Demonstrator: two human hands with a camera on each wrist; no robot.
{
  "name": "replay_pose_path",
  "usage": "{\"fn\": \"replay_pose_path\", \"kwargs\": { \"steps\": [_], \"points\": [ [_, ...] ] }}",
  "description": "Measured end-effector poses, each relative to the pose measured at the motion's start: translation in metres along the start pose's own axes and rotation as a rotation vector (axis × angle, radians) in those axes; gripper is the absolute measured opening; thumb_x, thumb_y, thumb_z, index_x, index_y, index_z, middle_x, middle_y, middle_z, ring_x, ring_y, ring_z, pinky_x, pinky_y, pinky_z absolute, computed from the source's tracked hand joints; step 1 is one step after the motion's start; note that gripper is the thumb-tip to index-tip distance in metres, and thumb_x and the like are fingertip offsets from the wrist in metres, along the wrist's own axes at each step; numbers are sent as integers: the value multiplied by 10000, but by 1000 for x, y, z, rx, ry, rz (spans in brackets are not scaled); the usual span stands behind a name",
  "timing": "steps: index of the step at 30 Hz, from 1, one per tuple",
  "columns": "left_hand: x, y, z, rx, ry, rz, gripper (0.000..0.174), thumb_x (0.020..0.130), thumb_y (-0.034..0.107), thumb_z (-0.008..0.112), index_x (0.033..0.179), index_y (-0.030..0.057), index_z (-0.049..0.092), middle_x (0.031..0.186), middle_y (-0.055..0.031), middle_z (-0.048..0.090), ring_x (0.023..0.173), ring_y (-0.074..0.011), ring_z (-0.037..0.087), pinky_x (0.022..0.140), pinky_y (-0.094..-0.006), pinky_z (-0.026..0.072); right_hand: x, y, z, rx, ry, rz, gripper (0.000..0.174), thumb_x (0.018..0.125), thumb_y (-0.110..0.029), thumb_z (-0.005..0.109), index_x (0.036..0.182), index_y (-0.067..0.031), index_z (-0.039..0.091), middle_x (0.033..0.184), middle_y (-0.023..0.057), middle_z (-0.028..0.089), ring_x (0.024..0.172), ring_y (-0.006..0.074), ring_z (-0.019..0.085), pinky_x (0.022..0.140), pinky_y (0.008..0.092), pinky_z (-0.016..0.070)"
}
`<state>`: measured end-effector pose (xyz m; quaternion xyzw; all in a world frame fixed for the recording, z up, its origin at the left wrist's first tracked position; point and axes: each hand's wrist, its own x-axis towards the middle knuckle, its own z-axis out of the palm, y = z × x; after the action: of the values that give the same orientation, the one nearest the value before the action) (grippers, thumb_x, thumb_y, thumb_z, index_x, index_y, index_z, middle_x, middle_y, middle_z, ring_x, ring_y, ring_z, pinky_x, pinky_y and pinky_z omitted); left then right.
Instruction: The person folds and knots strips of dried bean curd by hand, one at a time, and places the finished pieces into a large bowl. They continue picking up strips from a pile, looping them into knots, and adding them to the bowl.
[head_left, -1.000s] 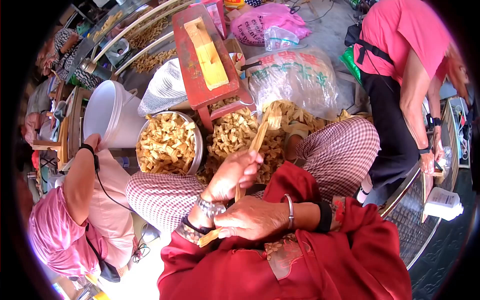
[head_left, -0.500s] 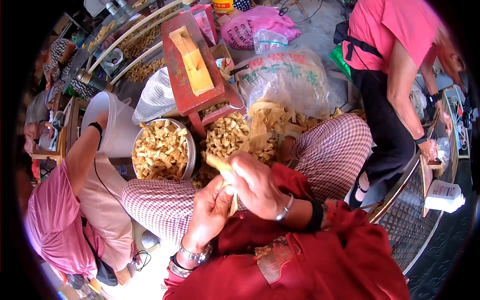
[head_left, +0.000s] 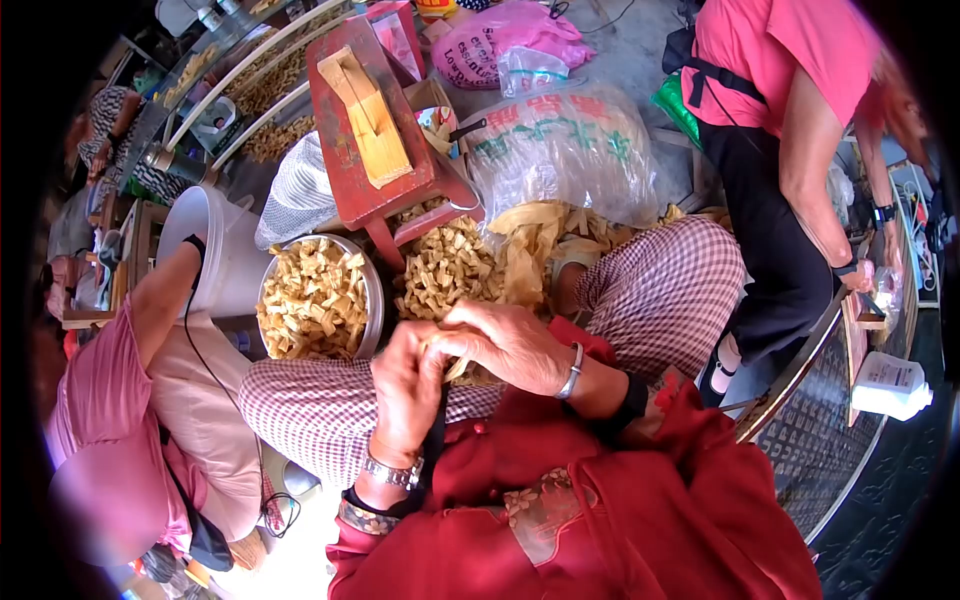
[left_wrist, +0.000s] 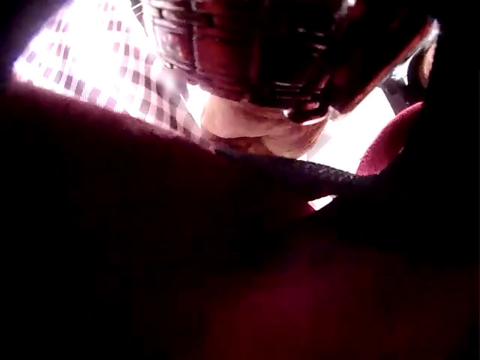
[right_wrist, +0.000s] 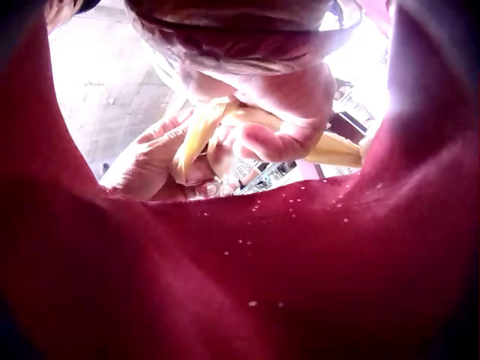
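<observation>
Both hands meet above the lap in the head view. The left hand [head_left: 405, 385] has its fingers curled round a pale yellow strip [head_left: 458, 370]. Against its fingertips, the right hand [head_left: 515, 345] pinches the same strip. From the right wrist, the strip [right_wrist: 196, 139] appears bent into a loop between the left hand [right_wrist: 142, 165] and the right hand [right_wrist: 281, 112], with a flat length running out to the right. The left wrist view is mostly dark sleeve and watch band, with part of the left hand [left_wrist: 262, 127] showing; its fingertips are hidden.
A metal bowl [head_left: 374, 310] of folded yellow pieces stands beside a loose heap [head_left: 450, 265]. Behind are a red stool [head_left: 338, 135] bearing a yellow block, a white bucket [head_left: 215, 240] and a clear plastic sack [head_left: 570, 150]. People in pink sit left and bend over at right.
The right hand has lowered from above the left hand to lie beside its fingertips. Compared with the earliest frame, the strip is no longer stretched long between the hands. The head view has shifted slightly.
</observation>
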<state>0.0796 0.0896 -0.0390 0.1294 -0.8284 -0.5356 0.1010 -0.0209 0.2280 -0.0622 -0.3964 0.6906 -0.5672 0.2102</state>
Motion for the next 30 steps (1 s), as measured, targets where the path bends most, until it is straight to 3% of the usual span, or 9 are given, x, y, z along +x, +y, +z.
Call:
{"fn": "replay_pose_path", "kwargs": {
  "steps": [4, 9, 13, 16, 20, 25, 26, 28, 30],
  "points": [
    [14, -8, 1, -817, -33, -251, 173, 882, 154, 647, 984, 45, 559, 806, 20, 589, 642, -31, 493, 611, -171, 424, -2, 13, 1, -1, -6, -65, 234, 955, -261, 479, 1006, -34, 495, 841, 175, 576, 791, 349, 585, 677, 406, 446],
    [17, -3, 2, -1151, -139, -371, 343, 887, 96, 617, 1205, 7, 523, 994, -32, 620, 813, -82, 576, 780, -236, 487, 1, 8, -12, 187, -2, 13, 167, 965, -185, 473, 980, -21, 494, 754, 150, 543, 687, 276, 558, 630, 357, 430],
    [18, 6, 0, -1101, -273, -332, 445, 860, -21, 594, 1290, 6, 481, 1158, -73, 590, 1024, -158, 583, 908, -291, 471, 0, 11, -15, 268, -4, 144, 177, 968, -193, 475, 950, -21, 510, 646, 91, 499, 585, 170, 510, 555, 320, 406],
    [20, 0, 10, -430, -167, -73, 483, 800, -12, 678, 1260, 12, 531, 1180, -82, 533, 1047, -167, 533, 926, -279, 434, 0, 12, -15, 272, -10, 187, 216, 974, -219, 462, 995, -13, 523, 681, 87, 516, 604, 155, 519, 570, 316, 421],
    [25, -4, 17, -153, -120, 94, 428, 923, 223, 581, 1290, 13, 512, 1115, -81, 544, 1029, -172, 520, 884, -253, 421, 6, 12, -12, 253, -8, 148, 228, 971, -213, 465, 1029, -3, 531, 805, 100, 581, 673, 159, 569, 618, 303, 453],
    [22, -11, 8, -769, -261, -320, 447, 994, 316, 425, 1279, -23, 491, 924, -110, 628, 771, -207, 631, 768, -306, 518, 7, 12, 0, 408, 148, 193, 246, 946, -175, 516, 1124, -16, 457, 951, 110, 621, 859, 204, 630, 732, 334, 499],
    [22, -9, 7, -911, -286, -354, 471, 993, 338, 412, 1274, -32, 486, 955, -148, 629, 781, -230, 642, 757, -332, 531, 6, 13, -6, 44, 134, 139, 280, 960, -198, 486, 1161, -16, 416, 1028, 118, 605, 865, 240, 642, 736, 355, 503],
    [20, -15, 4, -1054, -347, -431, 503, 989, 366, 392, 1244, -58, 483, 1009, -201, 625, 843, -290, 653, 753, -439, 557, 7, 16, -6, 40, 88, 141, 273, 969, -251, 462, 1128, -29, 454, 1037, 122, 599, 863, 259, 642, 736, 358, 502],
    [22, -17, 3, -1147, -363, -440, 502, 989, 362, 392, 1231, -69, 486, 1017, -197, 619, 867, -291, 644, 773, -456, 552, 9, 28, -8, -323, 43, -170, 421, 995, -405, 345, 1088, -27, 508, 954, 94, 575, 828, 177, 606, 719, 295, 493]
  ]
}}
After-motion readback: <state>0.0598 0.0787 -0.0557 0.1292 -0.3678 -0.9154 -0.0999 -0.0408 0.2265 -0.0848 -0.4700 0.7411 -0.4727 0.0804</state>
